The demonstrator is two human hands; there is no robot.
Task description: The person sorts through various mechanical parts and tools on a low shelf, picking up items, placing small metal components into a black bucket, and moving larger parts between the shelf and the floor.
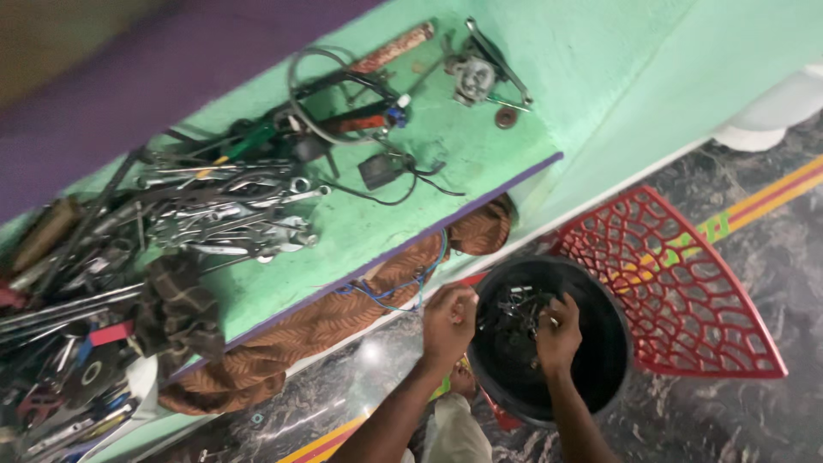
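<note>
Item 1. Left hand (447,321): seen at the near rim of a black bucket (600,377), fingers curled inward; whether anything is pinched in them cannot be told.

Item 2. Right hand (557,334): reached inside the bucket, fingers bent down among small metal parts (512,306). A firm hold on any one piece cannot be confirmed. Both hands are set low over the bucket, apparently so that the loose pieces can be sorted through without being lifted out.

Item 3. Black bucket: stood on the dark marbled floor (737,429), just below the front edge of a green shelf (480,163), the metal parts heaped at its bottom.

Item 4. Red lattice chair seat (686,283): laid flat on the floor, touching the bucket's far side.

Item 5. Pile of spanners (240,214): spread along the shelf's left half, probably kept within reach.

Item 6. Black cable loop (330,94) and a small metal mechanism (476,79): placed toward the shelf's back edge.

Item 7. Brown patterned cloth (326,317): hung below the shelf's front edge, beside the left hand.
</note>
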